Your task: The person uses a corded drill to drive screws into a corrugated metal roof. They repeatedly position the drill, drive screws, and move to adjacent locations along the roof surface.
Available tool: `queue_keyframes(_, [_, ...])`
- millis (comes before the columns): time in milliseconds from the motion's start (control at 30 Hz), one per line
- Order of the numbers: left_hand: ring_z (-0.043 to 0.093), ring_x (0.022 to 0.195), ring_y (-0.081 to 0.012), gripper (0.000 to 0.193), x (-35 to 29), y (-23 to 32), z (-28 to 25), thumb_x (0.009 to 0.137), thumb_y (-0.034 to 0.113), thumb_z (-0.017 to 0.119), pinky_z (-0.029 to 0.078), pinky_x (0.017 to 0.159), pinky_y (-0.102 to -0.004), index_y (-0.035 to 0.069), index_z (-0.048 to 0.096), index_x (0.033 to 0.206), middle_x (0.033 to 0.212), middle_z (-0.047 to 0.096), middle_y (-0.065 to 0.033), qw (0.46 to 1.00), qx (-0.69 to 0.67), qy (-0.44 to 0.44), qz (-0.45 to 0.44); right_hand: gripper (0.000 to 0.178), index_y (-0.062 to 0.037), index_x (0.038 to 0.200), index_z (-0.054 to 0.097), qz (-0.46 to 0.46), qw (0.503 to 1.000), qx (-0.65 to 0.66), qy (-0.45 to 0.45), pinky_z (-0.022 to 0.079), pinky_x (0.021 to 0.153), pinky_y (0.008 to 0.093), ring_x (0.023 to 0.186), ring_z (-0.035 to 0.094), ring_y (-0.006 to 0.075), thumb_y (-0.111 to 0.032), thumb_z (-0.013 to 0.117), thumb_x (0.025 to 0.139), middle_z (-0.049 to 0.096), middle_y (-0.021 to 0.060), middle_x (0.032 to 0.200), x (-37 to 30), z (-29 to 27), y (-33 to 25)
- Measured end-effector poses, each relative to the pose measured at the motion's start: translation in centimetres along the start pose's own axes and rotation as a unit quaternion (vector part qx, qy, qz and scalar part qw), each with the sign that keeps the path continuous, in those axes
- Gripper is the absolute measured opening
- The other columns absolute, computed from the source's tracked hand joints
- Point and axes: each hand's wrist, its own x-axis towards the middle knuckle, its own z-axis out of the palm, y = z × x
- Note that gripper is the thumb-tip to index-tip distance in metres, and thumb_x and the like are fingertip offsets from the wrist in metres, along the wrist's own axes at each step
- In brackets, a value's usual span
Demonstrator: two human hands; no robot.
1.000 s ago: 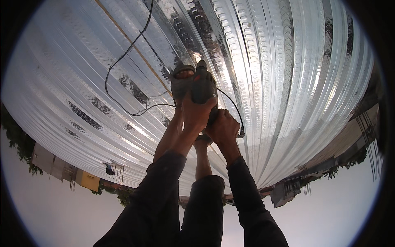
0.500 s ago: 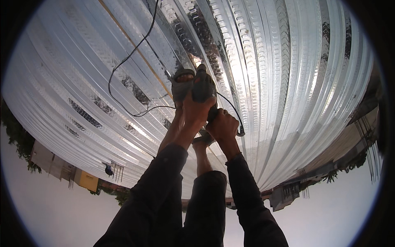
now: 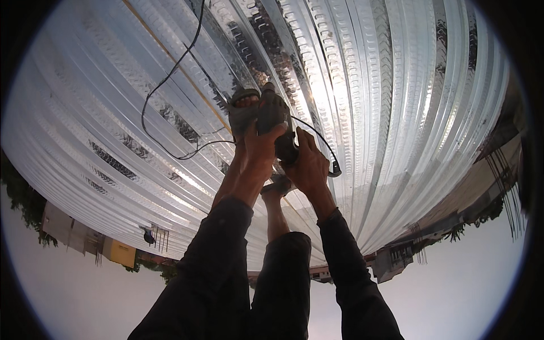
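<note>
A dark power drill [image 3: 271,116] points away from me, its nose close to the ribbed metal sheets [image 3: 379,113]. My left hand [image 3: 255,156] is closed on the drill's body from the left, with the thumb across its top. At its rear end, my right hand [image 3: 310,164] grips from the right side, fingers bent along the casing; part of the grip is hidden. A thin black cord [image 3: 148,96] loops over the sheets on the left. Another dark cable [image 3: 320,136] curves past my right hand and ends in a thick piece.
My sandaled foot [image 3: 243,105] is beside the drill, and the other foot [image 3: 276,186] rests behind my hands. A thin yellowish strip [image 3: 175,62] runs along the sheets. Buildings [image 3: 119,249], trees and upright rods [image 3: 507,192] line the sheets' outer edge.
The drill and my left hand have shifted slightly left in view. My right hand's fingers have moved up along the drill's rear side, from a tighter fist.
</note>
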Motion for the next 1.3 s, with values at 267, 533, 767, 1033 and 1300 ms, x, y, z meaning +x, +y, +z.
queue_keyframes(267, [0.068, 0.087, -0.0203, 0.036, 0.3, 0.5, -0.3, 0.086, 0.011, 0.068, 0.055, 0.076, -0.0350, 0.008, 0.059, 0.122, 0.102, 0.066, -0.0069, 0.973, -0.162, -0.067, -0.148, 0.066, -0.0083, 0.130, 0.050, -0.056, 0.998, -0.001, 0.022, 0.056, 0.071, 0.0489, 0.090, 0.070, 0.0372, -0.020, 0.083, 0.073, 0.060, 0.0113, 0.125, 0.1, 0.0, 1.1])
queue_keyframes(533, [0.067, 0.081, -0.0179, 0.034, -0.1, 0.5, 0.1, 0.086, 0.012, 0.068, 0.055, 0.067, -0.0329, 0.007, 0.059, 0.119, 0.097, 0.066, -0.0053, 0.981, -0.113, -0.064, -0.144, 0.054, -0.0062, 0.121, 0.056, -0.040, 0.998, -0.009, 0.056, 0.055, 0.068, 0.0486, 0.089, 0.070, 0.0359, -0.027, 0.080, 0.077, 0.063, 0.0147, 0.116, 0.0, 0.3, 1.4])
queue_keyframes(767, [0.067, 0.082, -0.0178, 0.035, -0.8, 1.3, 0.8, 0.085, 0.011, 0.069, 0.055, 0.069, -0.0331, 0.007, 0.059, 0.118, 0.096, 0.066, -0.0053, 0.987, -0.091, -0.041, -0.130, 0.028, -0.0031, 0.087, 0.065, 0.027, 0.982, -0.169, -0.081, 0.056, 0.065, 0.0448, 0.076, 0.072, 0.0325, -0.027, 0.074, 0.074, 0.069, 0.0146, 0.085, 1.2, -0.4, 0.8])
queue_keyframes(1033, [0.067, 0.085, -0.0173, 0.036, 0.9, -0.2, -0.7, 0.085, 0.011, 0.070, 0.055, 0.076, -0.0324, 0.007, 0.059, 0.119, 0.097, 0.066, -0.0043, 0.987, -0.091, -0.048, -0.126, 0.025, -0.0024, 0.085, 0.065, 0.027, 0.984, -0.167, -0.055, 0.056, 0.063, 0.0459, 0.071, 0.071, 0.0350, -0.022, 0.072, 0.073, 0.068, 0.0154, 0.082, 1.1, 0.5, 0.2])
queue_keyframes(1300, [0.067, 0.085, -0.0168, 0.038, 1.1, -0.2, -0.7, 0.084, 0.012, 0.072, 0.054, 0.076, -0.0308, 0.007, 0.060, 0.120, 0.100, 0.066, -0.0049, 0.989, -0.072, -0.048, -0.118, 0.047, -0.0061, 0.120, 0.061, 0.006, 0.994, -0.100, 0.042, 0.056, 0.066, 0.0460, 0.080, 0.071, 0.0354, -0.016, 0.074, 0.075, 0.069, 0.0138, 0.105, 0.2, 1.2, 0.3])
